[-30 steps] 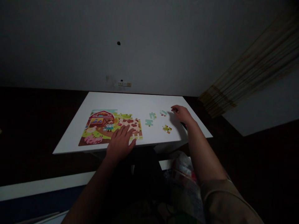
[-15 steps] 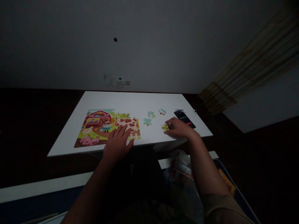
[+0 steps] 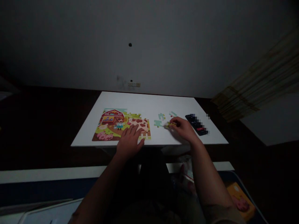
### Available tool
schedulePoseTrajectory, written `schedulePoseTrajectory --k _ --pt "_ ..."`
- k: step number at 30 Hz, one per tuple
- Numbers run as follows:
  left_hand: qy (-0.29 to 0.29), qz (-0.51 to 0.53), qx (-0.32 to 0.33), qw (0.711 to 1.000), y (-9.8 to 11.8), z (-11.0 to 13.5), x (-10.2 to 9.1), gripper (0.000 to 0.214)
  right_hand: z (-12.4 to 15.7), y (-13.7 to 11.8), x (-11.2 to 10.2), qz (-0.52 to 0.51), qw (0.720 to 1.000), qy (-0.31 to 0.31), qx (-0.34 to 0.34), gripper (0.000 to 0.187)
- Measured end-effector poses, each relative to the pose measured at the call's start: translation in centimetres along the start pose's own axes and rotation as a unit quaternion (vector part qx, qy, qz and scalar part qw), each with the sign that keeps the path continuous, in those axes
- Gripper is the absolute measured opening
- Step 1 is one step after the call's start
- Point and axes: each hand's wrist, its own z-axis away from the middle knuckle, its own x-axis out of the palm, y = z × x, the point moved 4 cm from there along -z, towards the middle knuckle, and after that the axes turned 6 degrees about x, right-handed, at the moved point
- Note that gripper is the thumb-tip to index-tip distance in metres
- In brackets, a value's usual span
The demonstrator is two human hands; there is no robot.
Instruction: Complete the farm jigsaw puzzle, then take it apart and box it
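A partly joined farm jigsaw puzzle [image 3: 108,124], with a red barn, a farmer, pigs and a cow, lies on the left half of the white table. My left hand [image 3: 129,141] rests flat over its lower edge, fingers spread. My right hand [image 3: 183,128] pinches a yellow-green puzzle piece [image 3: 171,123], partly hidden by the fingers, just above the table. Between the puzzle and that hand lie loose pieces: a pale green one [image 3: 157,123], another [image 3: 161,116] behind it, and a third [image 3: 173,114] farther right.
A black phone [image 3: 196,124], partly blurred out, lies at the right of the white table [image 3: 144,101]. Below the table's front edge are a plastic bag [image 3: 187,174] and a yellow box [image 3: 241,200] with a pink picture. A wall with sockets [image 3: 134,84] stands behind.
My right hand has picked the yellow-green piece up off the table. My left hand stays on the puzzle. The whole view has shifted, so the table appears farther right.
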Motion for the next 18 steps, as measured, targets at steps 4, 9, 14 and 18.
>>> schedulePoseTrajectory --k 4,9,14,18 --pt "0.008 0.001 -0.004 1.0 0.0 0.2 -0.2 0.048 -4.6 -3.7 4.1 -0.068 0.998 -0.012 0.002 0.022" --pt "0.015 0.009 0.001 1.0 -0.1 0.6 -0.5 0.048 -9.7 -7.3 8.6 0.037 0.998 -0.035 -0.038 0.021" --pt "0.018 0.019 -0.009 1.0 -0.3 0.8 -0.4 0.047 -11.9 -6.9 10.3 0.084 0.992 -0.072 -0.054 0.019" --pt "0.023 0.024 -0.012 0.999 -0.4 0.8 -0.2 0.047 -12.2 -5.8 11.0 0.068 0.993 -0.088 -0.047 0.022"
